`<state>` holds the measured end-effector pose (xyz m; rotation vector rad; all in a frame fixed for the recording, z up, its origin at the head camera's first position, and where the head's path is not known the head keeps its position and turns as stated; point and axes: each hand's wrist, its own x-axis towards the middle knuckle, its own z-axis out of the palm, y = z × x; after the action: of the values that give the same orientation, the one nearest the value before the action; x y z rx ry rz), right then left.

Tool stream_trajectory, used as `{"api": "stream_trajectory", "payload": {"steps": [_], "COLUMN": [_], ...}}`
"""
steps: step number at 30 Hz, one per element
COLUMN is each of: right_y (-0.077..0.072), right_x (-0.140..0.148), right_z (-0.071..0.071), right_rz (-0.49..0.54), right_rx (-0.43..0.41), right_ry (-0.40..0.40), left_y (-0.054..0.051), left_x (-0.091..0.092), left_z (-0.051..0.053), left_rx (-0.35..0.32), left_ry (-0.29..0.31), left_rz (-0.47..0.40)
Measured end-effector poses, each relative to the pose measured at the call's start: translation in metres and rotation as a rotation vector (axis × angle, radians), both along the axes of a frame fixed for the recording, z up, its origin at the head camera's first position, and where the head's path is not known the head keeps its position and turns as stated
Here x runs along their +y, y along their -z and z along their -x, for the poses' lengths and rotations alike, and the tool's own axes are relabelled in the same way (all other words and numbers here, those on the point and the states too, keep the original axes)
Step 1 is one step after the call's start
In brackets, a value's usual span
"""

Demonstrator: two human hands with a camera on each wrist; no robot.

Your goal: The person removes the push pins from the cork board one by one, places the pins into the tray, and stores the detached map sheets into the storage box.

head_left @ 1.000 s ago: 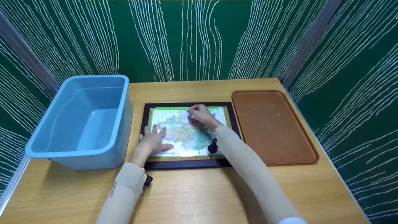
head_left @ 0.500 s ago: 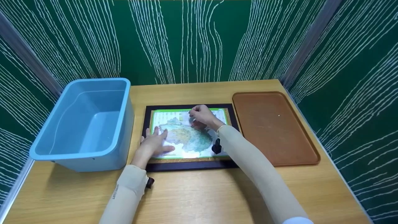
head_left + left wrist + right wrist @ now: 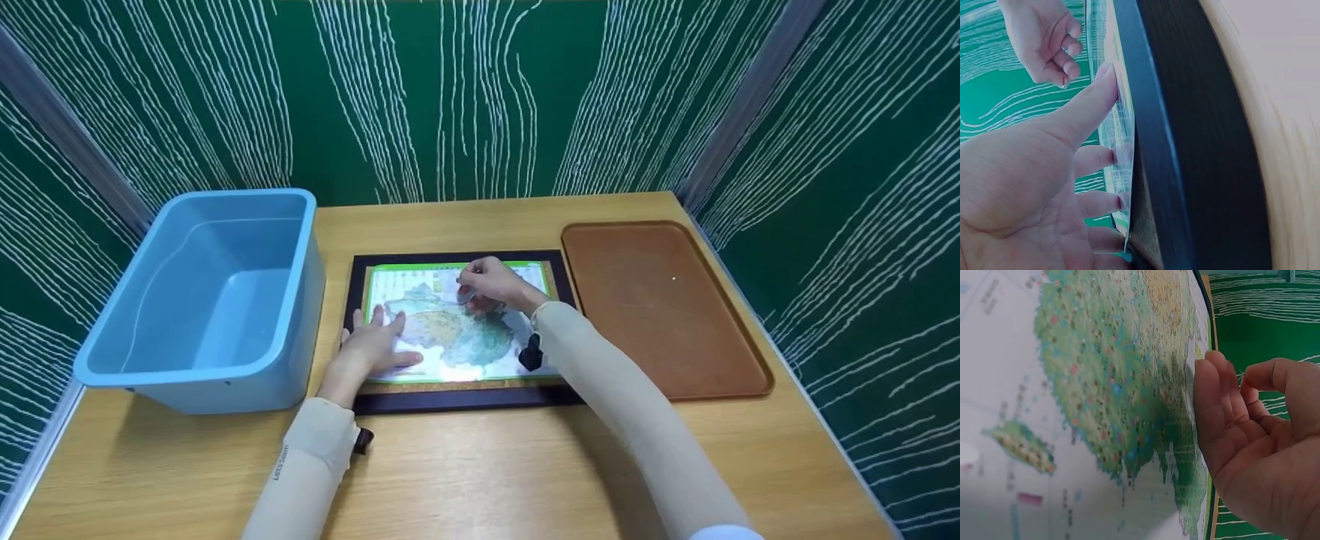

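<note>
A printed map [image 3: 472, 334] with a green border lies over a corkboard [image 3: 457, 386] in a dark frame [image 3: 450, 403]. My left hand [image 3: 371, 346] rests spread on the map's left edge. Its thumb [image 3: 1081, 112] and fingertips touch the sheet in the left wrist view. Above the map's upper middle, my right hand [image 3: 495, 283] pinches a tiny pale, see-through thing [image 3: 1242, 374] between thumb and index finger; its exact kind is too small to tell. The other fingers [image 3: 1207, 394] of that hand lie close to the map, partly curled.
A deep blue tub [image 3: 202, 371] stands left of the frame. To the right lies a brown tray [image 3: 660, 322] with one tiny white speck [image 3: 673, 278] on it. The wooden table [image 3: 450, 472] meets green, white-lined walls [image 3: 487, 97] at the back and sides.
My right hand shifts slightly right and toward me over the map, its fingers still pinching. The left hand keeps its place on the sheet. The head view tilts a little.
</note>
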<state>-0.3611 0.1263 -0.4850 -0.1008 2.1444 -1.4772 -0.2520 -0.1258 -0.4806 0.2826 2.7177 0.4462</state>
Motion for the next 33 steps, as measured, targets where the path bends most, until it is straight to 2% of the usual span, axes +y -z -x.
{"api": "stream_trajectory", "payload": {"steps": [7, 13, 24, 33], "right_y": [0.000, 0.006, 0.014, 0.020], "right_x": [0.013, 0.026, 0.052, 0.059], "right_z": [-0.003, -0.004, -0.009, -0.011], "right_rz": [0.133, 0.213, 0.215, 0.215], "right_rx": [0.005, -0.020, -0.039, -0.066], "right_ry": [-0.014, 0.016, 0.020, 0.042], "left_y": [0.002, 0.001, 0.002, 0.003], "left_x": [-0.001, -0.001, -0.002, -0.002], "left_z": [0.000, 0.002, 0.002, -0.001], "left_rx": [0.005, -0.008, -0.029, -0.030], "left_ry": [0.001, 0.012, 0.000, 0.005], "left_rz": [-0.017, -0.005, -0.026, -0.018]}}
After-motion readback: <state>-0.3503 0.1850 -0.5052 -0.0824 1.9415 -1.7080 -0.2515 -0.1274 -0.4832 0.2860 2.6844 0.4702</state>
